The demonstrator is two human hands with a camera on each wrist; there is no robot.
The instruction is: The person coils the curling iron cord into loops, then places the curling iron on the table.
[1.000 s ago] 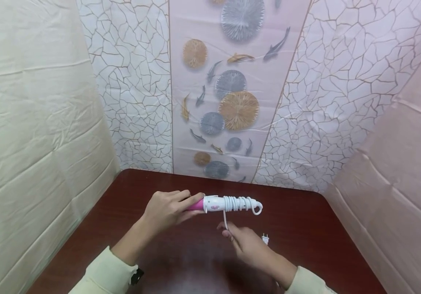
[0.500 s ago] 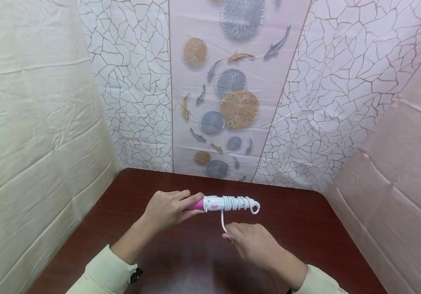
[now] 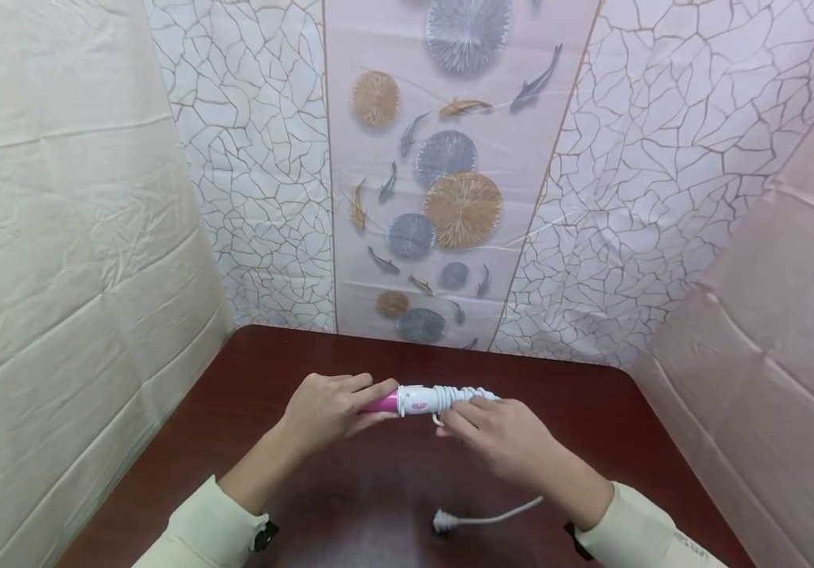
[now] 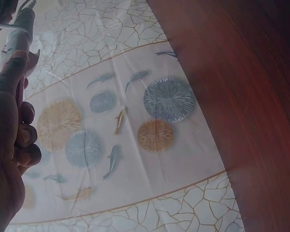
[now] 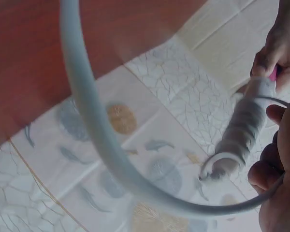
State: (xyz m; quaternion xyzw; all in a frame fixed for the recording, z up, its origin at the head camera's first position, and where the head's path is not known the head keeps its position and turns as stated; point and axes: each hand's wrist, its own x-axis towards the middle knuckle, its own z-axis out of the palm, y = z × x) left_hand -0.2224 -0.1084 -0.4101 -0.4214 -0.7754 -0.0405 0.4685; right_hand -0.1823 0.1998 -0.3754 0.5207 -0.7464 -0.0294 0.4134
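A curling iron (image 3: 417,400) with a pink barrel and white handle is held level above the table. My left hand (image 3: 325,409) grips it by the pink barrel. White cord (image 5: 104,140) is wound in several turns round the handle, and it bows out in a large loop in the right wrist view. My right hand (image 3: 509,438) pinches the cord close under the handle, covering part of the turns in the head view. The cord's free end hangs below that hand with a white plug (image 3: 444,521). In the left wrist view the left hand (image 4: 9,125) wraps the barrel.
The dark red-brown table (image 3: 293,489) lies below both hands. A patterned cloth (image 3: 421,237) with fish and round motifs hangs behind its far edge. Pale fabric walls (image 3: 66,237) stand on the left and right.
My right hand has risen from below to the handle, still pinching the cord. The plug end has swung into view under it. The left hand keeps its grip on the curling iron.
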